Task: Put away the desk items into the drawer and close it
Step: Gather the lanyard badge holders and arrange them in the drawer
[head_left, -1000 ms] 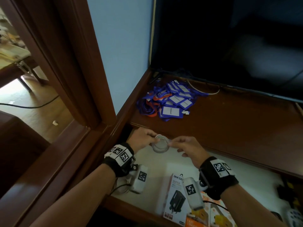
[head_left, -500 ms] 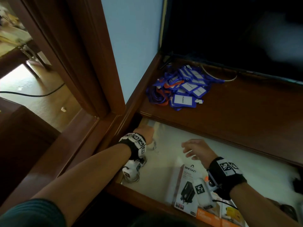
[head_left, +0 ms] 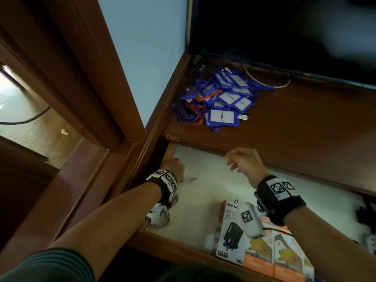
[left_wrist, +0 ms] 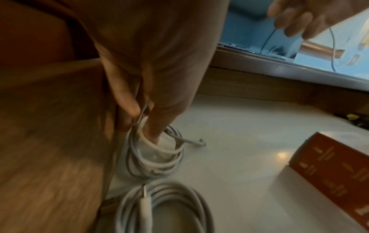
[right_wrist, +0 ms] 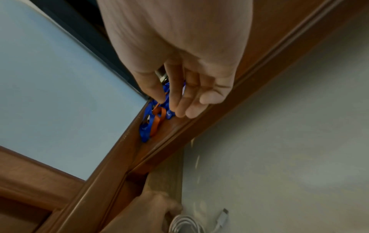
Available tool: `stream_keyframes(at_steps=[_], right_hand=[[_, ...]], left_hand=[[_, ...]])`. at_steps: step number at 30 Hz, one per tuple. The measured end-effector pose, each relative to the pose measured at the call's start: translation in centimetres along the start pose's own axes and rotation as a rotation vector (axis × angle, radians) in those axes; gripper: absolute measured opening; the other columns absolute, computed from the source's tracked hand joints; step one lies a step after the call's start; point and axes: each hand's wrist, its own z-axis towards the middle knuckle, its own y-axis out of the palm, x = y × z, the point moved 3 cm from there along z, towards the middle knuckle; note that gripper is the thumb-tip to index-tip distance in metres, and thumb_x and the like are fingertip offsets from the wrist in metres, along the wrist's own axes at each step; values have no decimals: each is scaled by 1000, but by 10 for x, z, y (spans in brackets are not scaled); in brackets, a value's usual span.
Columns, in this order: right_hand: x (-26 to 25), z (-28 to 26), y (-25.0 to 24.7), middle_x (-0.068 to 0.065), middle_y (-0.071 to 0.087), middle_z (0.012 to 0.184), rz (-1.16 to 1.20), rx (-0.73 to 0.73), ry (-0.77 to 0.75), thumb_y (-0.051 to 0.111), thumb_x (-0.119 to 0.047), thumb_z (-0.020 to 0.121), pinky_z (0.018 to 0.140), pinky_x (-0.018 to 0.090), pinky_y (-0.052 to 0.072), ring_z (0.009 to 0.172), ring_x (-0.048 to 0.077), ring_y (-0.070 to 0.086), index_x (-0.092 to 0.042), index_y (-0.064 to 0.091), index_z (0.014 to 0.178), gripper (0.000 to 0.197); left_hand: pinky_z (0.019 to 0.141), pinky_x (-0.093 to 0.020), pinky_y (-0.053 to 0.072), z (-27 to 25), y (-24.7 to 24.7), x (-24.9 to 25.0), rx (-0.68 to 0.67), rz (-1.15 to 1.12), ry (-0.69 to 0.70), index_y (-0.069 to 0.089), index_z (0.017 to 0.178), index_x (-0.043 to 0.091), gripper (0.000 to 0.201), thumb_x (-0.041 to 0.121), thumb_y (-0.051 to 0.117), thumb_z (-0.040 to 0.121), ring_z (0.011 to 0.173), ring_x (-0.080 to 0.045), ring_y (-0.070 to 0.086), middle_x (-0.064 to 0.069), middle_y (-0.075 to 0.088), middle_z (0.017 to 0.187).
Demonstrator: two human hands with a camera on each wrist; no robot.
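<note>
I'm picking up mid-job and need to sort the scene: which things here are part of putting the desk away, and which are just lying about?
Part of the job:
- coiled white cable, pinched by the left hand in the drawer's back-left corner
- open drawer
- pile of blue badge holders on the desk top
- right hand, holding nothing

Lying about:
- second cable coil
- charger box
- orange boxes
- dark screen

Glossy varnished wood desk (head_left: 305, 129); smooth pale drawer (head_left: 203, 200) lining; rubbery white cable (left_wrist: 155, 157).

I count two hands: left hand (head_left: 175, 165), right hand (head_left: 245, 161). Two white cable coils (left_wrist: 157, 154) in drawer (head_left: 203, 200), far-left corner. Three retail boxes (head_left: 232, 231) near edge. One heap of badge holders (head_left: 221, 100), uncountable.
</note>
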Motion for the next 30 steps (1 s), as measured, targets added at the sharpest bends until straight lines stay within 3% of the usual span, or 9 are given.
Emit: stream_keyframes(at_steps=[3,6,9,12,15,18,23,26,30], right_hand=[[-14,17,-2,2,70,80,-129,98,-123,62,-15,88,71,28,49,76,17,63,-15,71,80,11],[-28,35,-3,7,63,109,-417,199,-249,63,-14,86,89,30,42,105,23,56,-10,68,96,12],[-36,56,-2,10,35,139,-537,195,-249,65,-17,82,104,36,35,128,29,32,-15,52,128,48],[-41,81,2,11,15,155,-668,156,-242,68,-21,78,111,48,31,140,35,16,-21,36,142,72],[-53,100,6,11,3,159,-722,142,-258,70,-24,77,113,54,26,144,36,6,-26,26,146,82],[-71,115,10,9,-1,160,-758,158,-286,68,-19,77,113,55,23,146,35,2,-29,23,147,84],[-104,149,13,9,-2,161,-732,183,-288,61,-25,87,114,52,25,146,34,4,-19,19,151,77],[-123,173,7,11,6,160,-722,261,-328,56,-34,91,111,52,28,145,35,11,-15,22,150,70],[-134,209,-6,11,7,160,-741,274,-292,49,-39,95,112,52,26,144,37,14,-17,20,151,67]], left_hand=[[84,-35,45,3,4,1,28,75,60,61,112,11,24,21,49,93,111,-27,56,-9,57,120],[75,-31,42,6,10,2,17,135,71,67,104,10,23,17,48,94,107,-26,58,-8,63,113],[73,-31,46,4,10,1,20,101,65,68,99,10,20,13,49,92,98,-26,64,-7,67,107],[79,-35,45,0,6,0,89,53,72,55,117,13,27,20,49,92,107,-27,56,-9,53,123],[74,-36,41,-2,8,1,60,77,106,47,125,14,32,22,46,94,107,-30,56,-11,47,127],[83,-39,46,0,9,1,-17,95,171,51,123,12,30,19,46,94,108,-30,57,-12,54,124],[88,-38,47,5,4,1,-88,33,123,59,120,4,32,22,41,100,113,-31,57,-14,57,125],[87,-37,46,11,5,0,-93,-20,90,60,116,0,44,34,35,103,112,-32,58,-16,59,122],[89,-39,46,13,4,0,-100,-25,69,56,121,3,28,15,43,99,114,-31,57,-15,57,125]])
